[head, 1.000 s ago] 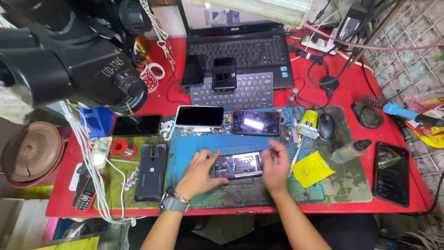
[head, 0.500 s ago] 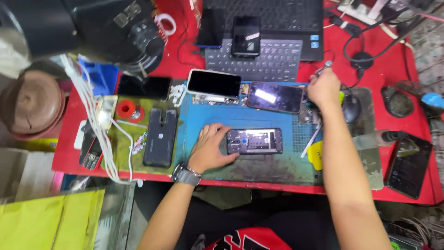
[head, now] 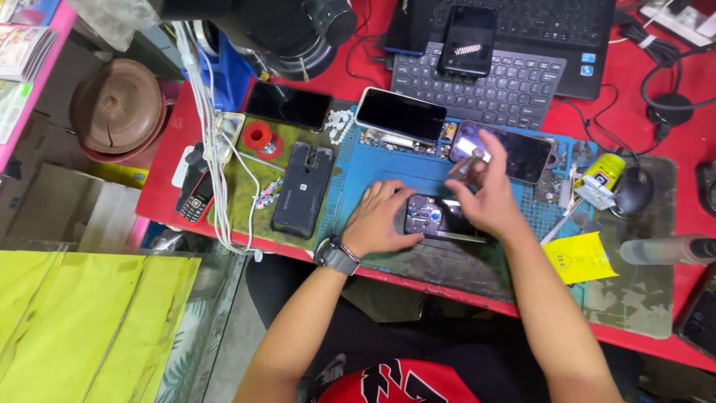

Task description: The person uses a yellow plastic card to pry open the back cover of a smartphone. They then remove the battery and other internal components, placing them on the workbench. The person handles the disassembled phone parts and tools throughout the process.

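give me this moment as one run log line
left hand: steadies opened phone on blue mat | right hand: holds small tool above it

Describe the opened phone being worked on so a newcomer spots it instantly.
Start at the blue work mat on the red table. Near the mat's front edge, the opened phone lies between the left hand and right hand. Unlike the glossy, closed phones behind it, its insides are exposed.

Blue work mat, red table, yellow sticky note, black phone back cover
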